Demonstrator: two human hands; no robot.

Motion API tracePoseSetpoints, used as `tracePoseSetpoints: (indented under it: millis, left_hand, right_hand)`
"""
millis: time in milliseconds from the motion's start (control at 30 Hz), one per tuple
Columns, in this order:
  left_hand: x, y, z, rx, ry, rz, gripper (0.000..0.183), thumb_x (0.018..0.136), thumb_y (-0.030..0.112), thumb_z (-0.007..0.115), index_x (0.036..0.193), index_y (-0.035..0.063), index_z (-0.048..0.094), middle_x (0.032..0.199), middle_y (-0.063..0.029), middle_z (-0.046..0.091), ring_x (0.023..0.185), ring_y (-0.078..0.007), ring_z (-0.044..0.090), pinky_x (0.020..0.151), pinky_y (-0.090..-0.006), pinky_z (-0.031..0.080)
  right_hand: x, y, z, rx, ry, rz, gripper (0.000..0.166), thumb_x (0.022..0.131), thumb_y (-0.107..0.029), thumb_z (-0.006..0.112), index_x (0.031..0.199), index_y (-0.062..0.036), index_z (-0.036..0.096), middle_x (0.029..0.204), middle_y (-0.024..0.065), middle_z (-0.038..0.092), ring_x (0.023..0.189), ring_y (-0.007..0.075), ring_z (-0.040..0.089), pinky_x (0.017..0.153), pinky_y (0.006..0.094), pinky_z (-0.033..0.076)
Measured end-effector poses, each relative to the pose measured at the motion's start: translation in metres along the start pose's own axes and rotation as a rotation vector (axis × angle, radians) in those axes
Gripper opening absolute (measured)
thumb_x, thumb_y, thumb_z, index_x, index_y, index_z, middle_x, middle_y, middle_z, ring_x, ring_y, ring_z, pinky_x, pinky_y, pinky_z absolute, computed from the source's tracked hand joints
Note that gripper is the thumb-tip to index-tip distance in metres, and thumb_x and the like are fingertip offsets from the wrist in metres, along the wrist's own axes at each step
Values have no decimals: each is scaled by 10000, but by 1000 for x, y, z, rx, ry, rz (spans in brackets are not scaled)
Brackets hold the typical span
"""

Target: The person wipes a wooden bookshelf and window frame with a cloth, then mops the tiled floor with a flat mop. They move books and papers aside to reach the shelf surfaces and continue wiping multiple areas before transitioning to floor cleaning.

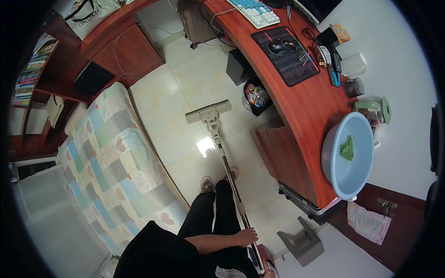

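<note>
A sponge mop is in front of me, its long metal handle (231, 173) running from my body out to a wide pale sponge head (208, 111) on the tiled floor. My left hand (247, 237) wraps around the upper part of the handle. Lower in the picture, my right hand (269, 274) grips near the handle's top end, mostly cut off by the frame's edge. The mop head lies flat on the tiles, between the bed and the desk. My slippers (206, 184) are on the floor beside the handle.
A bed with a patchwork cover (118, 163) borders the floor on the left. Along the right runs a wooden desk (299, 114), bearing a blue basin (358, 173) with a green cloth. Under it are a trash bin (257, 97) and a dark box (238, 67). A grey stool (306, 243) stands lower right.
</note>
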State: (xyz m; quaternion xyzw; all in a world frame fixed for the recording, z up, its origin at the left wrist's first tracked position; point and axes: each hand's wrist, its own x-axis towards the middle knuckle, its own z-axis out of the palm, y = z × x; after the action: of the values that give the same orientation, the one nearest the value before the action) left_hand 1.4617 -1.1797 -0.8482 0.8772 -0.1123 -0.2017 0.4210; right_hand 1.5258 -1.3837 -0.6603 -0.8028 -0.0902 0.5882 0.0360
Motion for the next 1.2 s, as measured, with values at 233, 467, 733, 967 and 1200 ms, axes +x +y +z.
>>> tracePoseSetpoints:
  millis: [233,467,733,967,1200]
  left_hand:
    - [83,-63,-41,150,-84,-282,28,657,132,653,637,140,635,670,-24,610,650,-212,566,676,-347,368]
    - [62,-135,-97,188,-131,-397,50,687,129,639,641,148,638,683,-20,612,692,-203,566,706,-362,359]
    - [-37,-287,-208,344,8,-592,59,712,152,597,708,137,654,740,-10,620,786,-212,579,795,-383,372]
    - [-134,-391,-306,485,19,-724,135,753,186,535,796,145,656,846,-28,614,961,-225,537,927,-415,311]
    - [-156,-406,-314,375,579,-841,226,785,173,489,956,65,590,1113,-100,495,1232,-318,293,997,-456,248]
  right_hand:
    - [86,-14,-71,-461,-49,15,303,881,-198,394,1072,0,521,934,137,597,863,196,544,761,345,428]
    - [130,-101,-71,-506,279,-215,253,687,-179,562,906,-82,479,638,185,585,595,387,574,555,484,455]
    - [213,-292,-42,-506,331,-330,225,714,-133,521,925,-63,487,689,187,601,635,373,589,578,486,457]
    - [255,-456,-10,-478,316,-390,324,708,-132,533,1023,-73,485,728,179,604,666,354,598,607,464,473]
    - [267,-518,-28,-535,222,-433,575,709,-115,528,1255,-128,348,731,194,595,650,371,588,595,463,473]
